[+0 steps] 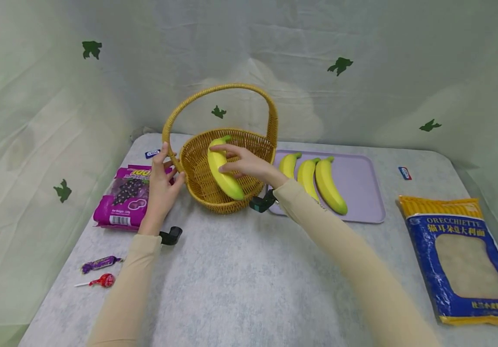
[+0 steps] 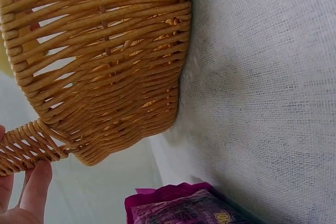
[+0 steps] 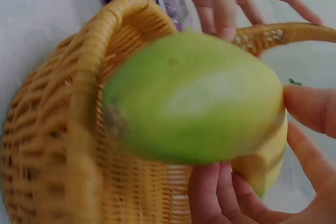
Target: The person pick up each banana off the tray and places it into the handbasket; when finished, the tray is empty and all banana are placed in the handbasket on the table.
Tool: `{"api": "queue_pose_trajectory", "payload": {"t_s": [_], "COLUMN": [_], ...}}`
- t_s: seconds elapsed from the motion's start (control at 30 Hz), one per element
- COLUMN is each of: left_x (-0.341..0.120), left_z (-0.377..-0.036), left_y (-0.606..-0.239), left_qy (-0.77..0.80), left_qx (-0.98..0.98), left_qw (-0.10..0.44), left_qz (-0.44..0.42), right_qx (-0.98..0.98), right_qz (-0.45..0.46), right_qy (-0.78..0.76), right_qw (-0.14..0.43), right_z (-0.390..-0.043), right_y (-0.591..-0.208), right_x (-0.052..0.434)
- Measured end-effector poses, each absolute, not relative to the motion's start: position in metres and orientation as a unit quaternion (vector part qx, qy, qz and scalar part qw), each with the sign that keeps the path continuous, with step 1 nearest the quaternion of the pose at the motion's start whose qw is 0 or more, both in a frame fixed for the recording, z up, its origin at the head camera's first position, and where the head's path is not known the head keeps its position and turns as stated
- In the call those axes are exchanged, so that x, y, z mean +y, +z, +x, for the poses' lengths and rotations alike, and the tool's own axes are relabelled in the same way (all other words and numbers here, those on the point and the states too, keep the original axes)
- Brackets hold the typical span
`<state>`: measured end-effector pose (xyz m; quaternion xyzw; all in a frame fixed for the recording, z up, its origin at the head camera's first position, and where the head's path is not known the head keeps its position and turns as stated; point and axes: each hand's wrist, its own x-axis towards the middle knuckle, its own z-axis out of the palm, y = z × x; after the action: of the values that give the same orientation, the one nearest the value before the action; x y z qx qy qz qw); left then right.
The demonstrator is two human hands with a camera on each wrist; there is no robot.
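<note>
Head view shows the person's right hand (image 1: 242,163) gripping a yellow-green banana (image 1: 222,169) over the mouth of a woven wicker basket (image 1: 196,166), the fruit tilted with its green tip toward the far rim and its lower end above the near wall. The left hand (image 1: 162,183) grips the base of the basket handle (image 1: 227,87) at the basket's left side, fingers curled round the weave, which looks like steadying. Right wrist view confirms the clamp: fingers (image 3: 210,192) wrap under the banana (image 3: 194,98) with the thumb pressing from the right. Three more bananas (image 1: 314,178) lie side by side on a lilac tray (image 1: 361,193) just right of the basket. The step in hand seems to be loading the basket with fruit, this banana being lowered in. The next move likely calls for easing the banana down to the basket floor, opening the fingers, and lifting the hand clear of the handle arch. A purple grape-candy bag (image 1: 125,197) lies left of the basket.
</note>
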<state>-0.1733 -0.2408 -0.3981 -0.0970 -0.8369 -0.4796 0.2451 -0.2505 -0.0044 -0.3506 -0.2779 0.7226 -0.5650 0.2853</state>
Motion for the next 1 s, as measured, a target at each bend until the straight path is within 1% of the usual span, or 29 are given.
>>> {"api": "queue_pose_trajectory", "payload": {"t_s": [0.3,0.57,0.83,1.0], "left_x": [-0.241,-0.241,-0.241,-0.242], "left_z": [-0.174,-0.173,-0.174,-0.174], "left_y": [-0.399,-0.399,-0.400,-0.401], "left_qy": [-0.485,-0.486,-0.480,-0.480], "left_qx": [-0.834,-0.831,-0.833,-0.833], "left_qw": [0.243,0.248,0.253,0.253], "left_qz": [-0.098,-0.105,-0.107,-0.106], "right_qx": [0.746,0.789,0.821,0.824], "right_qz": [-0.243,-0.213,-0.190,-0.195], "right_qy": [-0.552,-0.512,-0.484,-0.474], "right_qw": [0.281,0.262,0.236,0.243], "right_z": [-0.248,-0.240,-0.236,-0.235], "right_y": [-0.366,-0.382,-0.394,-0.396], "right_x": [-0.041,-0.067,-0.079,-0.079]}}
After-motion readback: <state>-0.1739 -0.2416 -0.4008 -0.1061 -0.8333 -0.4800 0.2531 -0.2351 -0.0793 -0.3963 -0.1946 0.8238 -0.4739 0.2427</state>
